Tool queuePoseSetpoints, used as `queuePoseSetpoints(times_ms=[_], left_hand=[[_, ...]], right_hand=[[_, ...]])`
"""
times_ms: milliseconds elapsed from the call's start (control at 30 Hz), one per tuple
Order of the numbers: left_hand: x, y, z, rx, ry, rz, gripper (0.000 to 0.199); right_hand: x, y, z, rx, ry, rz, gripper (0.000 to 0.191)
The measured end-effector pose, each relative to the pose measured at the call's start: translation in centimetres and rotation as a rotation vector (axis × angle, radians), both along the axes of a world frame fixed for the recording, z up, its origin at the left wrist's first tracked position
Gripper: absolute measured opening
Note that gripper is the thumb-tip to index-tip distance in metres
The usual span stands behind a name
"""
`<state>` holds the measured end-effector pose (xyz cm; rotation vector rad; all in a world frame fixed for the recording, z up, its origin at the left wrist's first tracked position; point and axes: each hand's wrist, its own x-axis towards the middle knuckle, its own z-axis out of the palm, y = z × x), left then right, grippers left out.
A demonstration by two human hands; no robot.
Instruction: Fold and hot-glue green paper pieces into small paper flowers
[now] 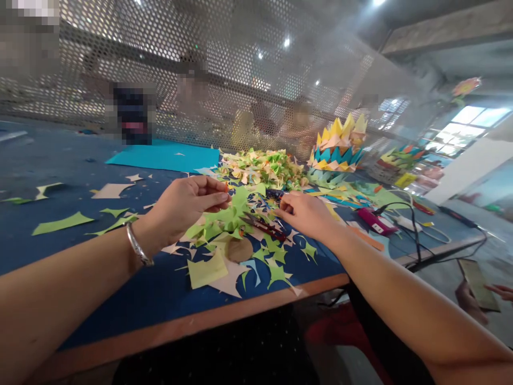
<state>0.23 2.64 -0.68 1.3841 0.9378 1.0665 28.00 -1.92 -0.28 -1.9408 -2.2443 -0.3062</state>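
Toward eight o'clock, the desk (132, 302) has a matt blue surface, its smooth brown edge (192, 323) at seven looking like wood. Matt paper makes up the crinkled heap (260, 174) at twelve, the smooth turquoise sheet (168, 156) near ten and the folded, pointed stack (339, 140) at two. The bangle (137, 244) at eight is shiny metal; the magenta power block (377, 222) at three, glossy plastic; the perforated screen (168, 32) at eleven looks metallic.

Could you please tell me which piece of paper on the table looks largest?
The turquoise sheet beyond the left hand; the scattered scraps look far smaller.
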Motion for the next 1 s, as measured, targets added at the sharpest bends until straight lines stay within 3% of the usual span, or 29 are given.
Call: queuePoseSetpoints(times_ms=[133,333,533,767,867,1000], left_hand=[[0.1,-0.4,0.1,0.011,0.026,-0.01,0.013],[-0.1,-0.6,0.1,0.033,0.021,-0.057,0.02],[-0.2,-0.4,-0.2,-0.033,0.001,-0.09,0.021],[0.1,-0.7,0.0,-0.114,-0.029,-0.085,0.015],[0.2,-1.0,0.2,-0.132,-0.04,-0.084,0.013],[0.3,-0.9,0.1,-0.149,-0.042,-0.088,0.012]], right_hand=[[-1.3,-0.6,0.4,-0.173,0.011,0.004,0.016],[-0.9,-0.4,0.6,-0.167,0.023,-0.061,0.014],[1.2,-2.9,1.5,-0.088,0.244,-0.036,0.009],[2.3,-6.2,3.6,0.184,0.574,0.082,0.012],[1.8,-6.2,4.9,0.234,0.649,0.087,0.013],[0.7,-4.0,5.7,0.181,0.734,0.155,0.02]])
